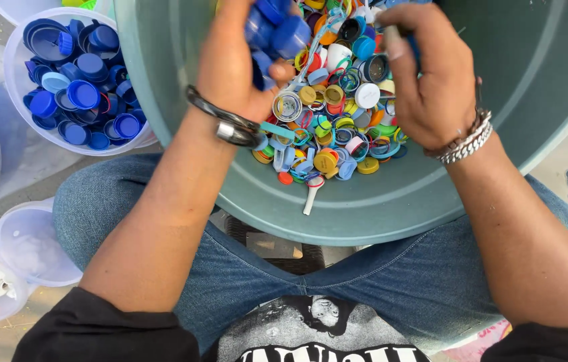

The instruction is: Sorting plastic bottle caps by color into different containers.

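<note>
My left hand [230,64] is closed around a handful of blue bottle caps [272,30], held just above a heap of mixed coloured caps and plastic rings [337,127]. The heap lies in a big grey-green tub [519,80] tilted over my lap. My right hand [431,77] reaches into the same heap with fingers curled; something small shows between its fingertips, too hidden to name. A dark bangle circles my left wrist and silver chain bracelets my right.
A clear bowl [19,100] filled with blue caps [79,87] stands at the left beside the tub. Clear plastic containers [26,245] sit at the lower left, one with white pieces. My jeans-clad knees support the tub.
</note>
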